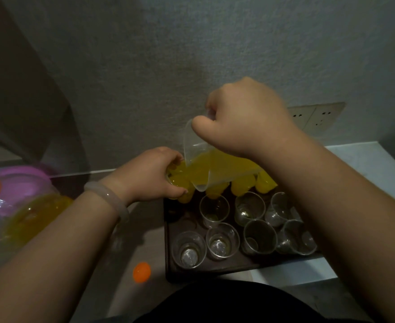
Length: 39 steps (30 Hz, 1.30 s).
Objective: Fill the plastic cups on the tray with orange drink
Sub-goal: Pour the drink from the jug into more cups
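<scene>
Jug [196, 145]: clear, tilted, orange drink inside; right hand [245, 117] grips handle.
Back-row cup [176, 180]: orange-filled; left hand [150, 173] grasps it.
Tray [168, 229]: 7 front cups [214, 209] empty, clear.

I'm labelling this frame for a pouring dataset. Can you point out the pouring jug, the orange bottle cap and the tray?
pouring jug [193, 145], head view, on its clear upper wall above the drink.
orange bottle cap [141, 272], head view, on the middle of its top.
tray [168, 231], head view, on its dark left rim.
</scene>
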Each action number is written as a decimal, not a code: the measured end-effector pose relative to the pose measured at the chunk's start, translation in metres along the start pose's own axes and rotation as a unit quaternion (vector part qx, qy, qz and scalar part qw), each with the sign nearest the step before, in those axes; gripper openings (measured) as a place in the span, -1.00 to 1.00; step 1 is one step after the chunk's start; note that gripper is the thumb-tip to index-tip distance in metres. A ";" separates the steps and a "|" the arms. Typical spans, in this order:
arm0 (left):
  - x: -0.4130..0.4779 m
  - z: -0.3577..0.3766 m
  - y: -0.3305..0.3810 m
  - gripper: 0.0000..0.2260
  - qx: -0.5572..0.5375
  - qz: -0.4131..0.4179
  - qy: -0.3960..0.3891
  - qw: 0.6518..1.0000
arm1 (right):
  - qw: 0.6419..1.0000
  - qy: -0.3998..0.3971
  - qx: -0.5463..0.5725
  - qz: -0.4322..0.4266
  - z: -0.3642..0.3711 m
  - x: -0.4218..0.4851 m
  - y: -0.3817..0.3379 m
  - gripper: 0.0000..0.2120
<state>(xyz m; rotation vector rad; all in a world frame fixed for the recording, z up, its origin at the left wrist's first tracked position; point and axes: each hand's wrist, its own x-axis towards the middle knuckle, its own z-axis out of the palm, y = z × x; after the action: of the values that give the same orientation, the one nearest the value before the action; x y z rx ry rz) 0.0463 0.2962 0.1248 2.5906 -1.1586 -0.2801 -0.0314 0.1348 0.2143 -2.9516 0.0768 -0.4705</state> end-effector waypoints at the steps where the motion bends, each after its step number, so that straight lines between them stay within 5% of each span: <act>1: 0.000 0.000 0.000 -0.41 0.001 0.000 0.001 1.000 | 1.000 0.002 -0.003 -0.001 0.000 0.001 0.000 -0.65; 28: -0.006 -0.003 -0.004 -0.43 0.001 0.008 0.022 1.000 | 1.000 0.027 -0.002 -0.008 -0.003 0.000 -0.003 -0.65; 39: -0.012 -0.005 -0.004 -0.47 -0.021 -0.001 0.032 0.999 | 0.990 0.059 0.115 0.051 0.002 -0.008 0.015 -0.62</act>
<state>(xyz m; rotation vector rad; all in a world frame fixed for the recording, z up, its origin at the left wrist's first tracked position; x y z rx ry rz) 0.0427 0.3089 0.1293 2.5447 -1.1165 -0.2175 -0.0385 0.1211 0.2076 -2.6787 0.1752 -0.5962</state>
